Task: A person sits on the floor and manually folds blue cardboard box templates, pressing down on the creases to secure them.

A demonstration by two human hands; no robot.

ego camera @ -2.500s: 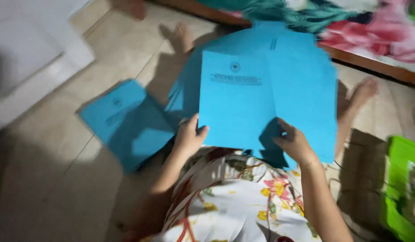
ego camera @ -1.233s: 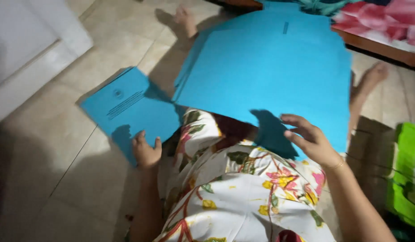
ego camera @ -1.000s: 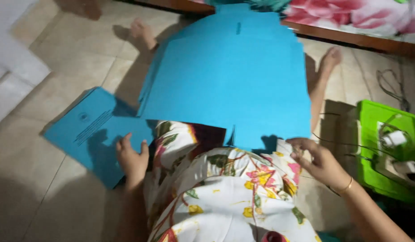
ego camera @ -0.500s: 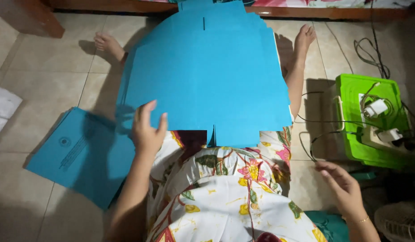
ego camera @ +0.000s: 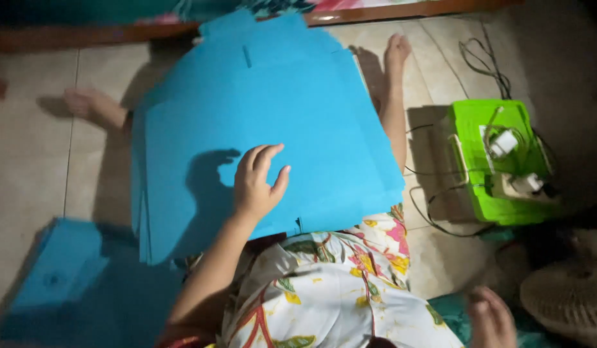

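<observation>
Two bare hands show, seen from above a person seated on a tiled floor (ego camera: 28, 161) with legs stretched out. Their left hand (ego camera: 256, 183) lies flat, fingers (ego camera: 267, 156) loosely spread, on a stack of blue sheets (ego camera: 260, 109) across the lap. Their right hand (ego camera: 492, 319) is blurred at five o'clock, touching nothing; its fingers cannot be told. More blue sheets lie in a pile (ego camera: 60, 277) at eight o'clock. At three o'clock sits a green box (ego camera: 489, 200) holding white chargers, near a fan (ego camera: 569, 296).
</observation>
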